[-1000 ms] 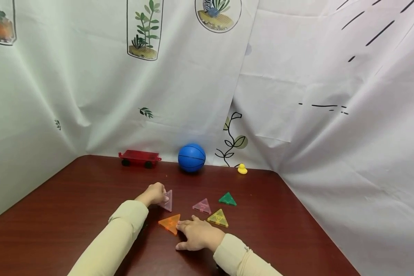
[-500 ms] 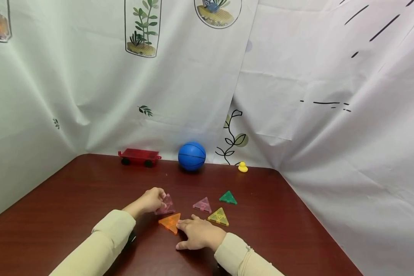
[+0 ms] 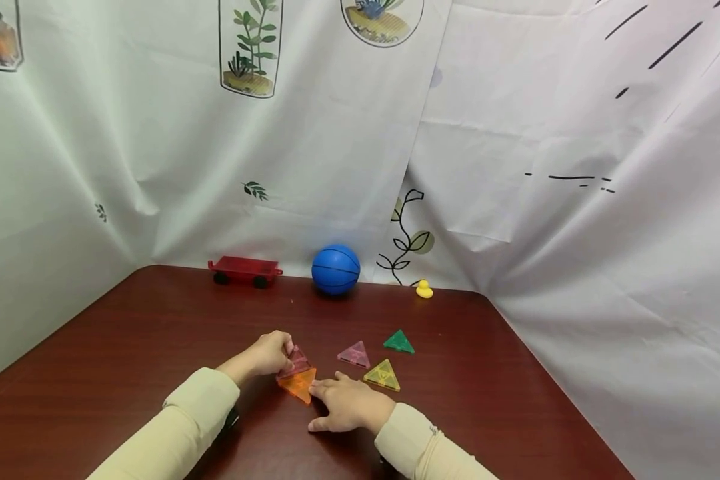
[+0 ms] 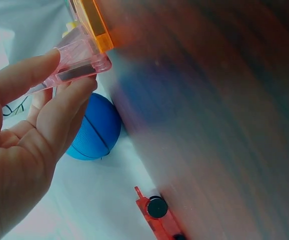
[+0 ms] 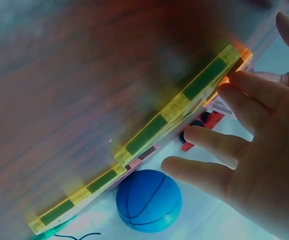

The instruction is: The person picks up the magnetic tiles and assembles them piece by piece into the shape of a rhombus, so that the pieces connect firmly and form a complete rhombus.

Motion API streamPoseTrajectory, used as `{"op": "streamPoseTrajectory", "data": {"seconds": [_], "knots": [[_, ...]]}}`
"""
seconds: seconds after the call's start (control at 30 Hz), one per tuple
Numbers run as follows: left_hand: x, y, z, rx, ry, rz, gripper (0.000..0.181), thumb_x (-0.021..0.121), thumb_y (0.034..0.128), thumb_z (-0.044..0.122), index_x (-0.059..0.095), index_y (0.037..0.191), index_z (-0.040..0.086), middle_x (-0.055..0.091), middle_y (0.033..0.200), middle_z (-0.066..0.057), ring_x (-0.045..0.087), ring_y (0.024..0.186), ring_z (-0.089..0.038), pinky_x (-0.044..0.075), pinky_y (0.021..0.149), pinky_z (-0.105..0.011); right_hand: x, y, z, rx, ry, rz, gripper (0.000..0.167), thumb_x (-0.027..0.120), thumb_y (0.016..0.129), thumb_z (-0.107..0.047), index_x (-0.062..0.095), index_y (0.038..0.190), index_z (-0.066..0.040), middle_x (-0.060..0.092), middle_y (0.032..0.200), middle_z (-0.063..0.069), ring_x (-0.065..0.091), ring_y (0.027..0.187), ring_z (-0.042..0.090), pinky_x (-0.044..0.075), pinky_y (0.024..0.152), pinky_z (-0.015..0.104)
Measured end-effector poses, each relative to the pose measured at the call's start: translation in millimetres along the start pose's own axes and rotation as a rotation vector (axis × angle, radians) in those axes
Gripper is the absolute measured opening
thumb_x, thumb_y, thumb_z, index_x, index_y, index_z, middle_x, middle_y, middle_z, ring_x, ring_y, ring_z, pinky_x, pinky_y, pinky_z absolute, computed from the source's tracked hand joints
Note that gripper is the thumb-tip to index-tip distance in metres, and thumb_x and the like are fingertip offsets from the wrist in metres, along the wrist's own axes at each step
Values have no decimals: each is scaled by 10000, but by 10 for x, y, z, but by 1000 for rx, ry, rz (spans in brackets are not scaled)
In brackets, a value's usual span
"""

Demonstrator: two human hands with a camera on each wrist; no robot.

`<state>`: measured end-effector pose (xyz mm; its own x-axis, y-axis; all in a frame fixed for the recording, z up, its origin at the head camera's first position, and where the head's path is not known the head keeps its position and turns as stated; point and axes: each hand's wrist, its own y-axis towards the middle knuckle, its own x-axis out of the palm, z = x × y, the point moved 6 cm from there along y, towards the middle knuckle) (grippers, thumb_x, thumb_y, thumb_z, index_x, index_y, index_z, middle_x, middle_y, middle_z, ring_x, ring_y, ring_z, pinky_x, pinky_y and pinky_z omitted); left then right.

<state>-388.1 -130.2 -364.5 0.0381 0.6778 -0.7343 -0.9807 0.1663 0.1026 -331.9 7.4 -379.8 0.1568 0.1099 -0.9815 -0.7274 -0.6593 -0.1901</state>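
Observation:
My left hand [image 3: 267,353] pinches a see-through pink triangular magnetic tile [image 3: 299,362] between thumb and fingers, as the left wrist view also shows with the pink tile [image 4: 79,59]. Its near edge meets an orange triangular tile [image 3: 298,385], which lies on the table. At the orange tile's right corner, the fingertips of my right hand [image 3: 349,404] touch it, fingers spread and fairly straight. Just beyond that hand lies a yellow triangular tile [image 3: 383,377], seen edge-on in the right wrist view. A second pink tile [image 3: 355,355] and a green tile [image 3: 400,342] lie farther back.
Along the back edge of the dark red table [image 3: 156,333] stand a red wheeled toy wagon base [image 3: 245,268], a blue ball [image 3: 336,269] and a small yellow duck [image 3: 424,289]. A white printed cloth [image 3: 312,147] hangs behind them.
The pink tile in my left hand has turned and come toward the orange tile until their edges meet. My right hand stays in place on the orange tile.

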Motion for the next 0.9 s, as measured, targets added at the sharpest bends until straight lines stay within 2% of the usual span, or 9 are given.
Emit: {"op": "streamPoseTrajectory", "data": {"seconds": [0.27, 0.53, 0.7, 0.8, 0.9], "knots": [[11, 7, 10, 2, -2, -6, 244, 707, 629, -50, 488, 675, 45, 457, 588, -33, 444, 533, -151, 394, 460, -246, -16, 10, -4, 5, 1, -7, 561, 552, 776, -514, 465, 1262, -249, 405, 1277, -138, 337, 1201, 262, 314, 935, 367], [32, -15, 20, -18, -15, -17, 239, 706, 632, -53, 495, 702, 34, 471, 624, -48, 459, 556, -158, 414, 470, -251, -32, 13, 5, -4, 14, 3, 552, 548, 776, -518, 477, 1252, -247, 418, 1270, -129, 344, 1197, 257, 325, 924, 389], [48, -24, 8, -23, -42, -35, 240, 721, 627, -45, 515, 717, 39, 478, 602, -41, 452, 534, -146, 410, 474, -255, -171, -15, 165, 51, 49, 101, 487, 559, 784, -490, 540, 1187, -217, 492, 1202, -92, 436, 1116, 169, 385, 857, 377], [38, -24, 1, -21, -43, -34, 234, 725, 629, -37, 528, 730, 41, 495, 614, -36, 460, 547, -144, 416, 489, -260, -285, -59, 290, 105, 75, 168, 442, 578, 783, -460, 591, 1126, -182, 559, 1107, -68, 516, 976, 121, 442, 736, 337], [21, -32, -3, -29, -57, -37, 229, 722, 635, -36, 533, 743, 36, 518, 620, -34, 481, 556, -140, 434, 503, -263, -340, -106, 402, 152, 102, 210, 416, 601, 776, -432, 623, 1077, -146, 602, 1020, -43, 543, 855, 123, 447, 621, 304]]}}
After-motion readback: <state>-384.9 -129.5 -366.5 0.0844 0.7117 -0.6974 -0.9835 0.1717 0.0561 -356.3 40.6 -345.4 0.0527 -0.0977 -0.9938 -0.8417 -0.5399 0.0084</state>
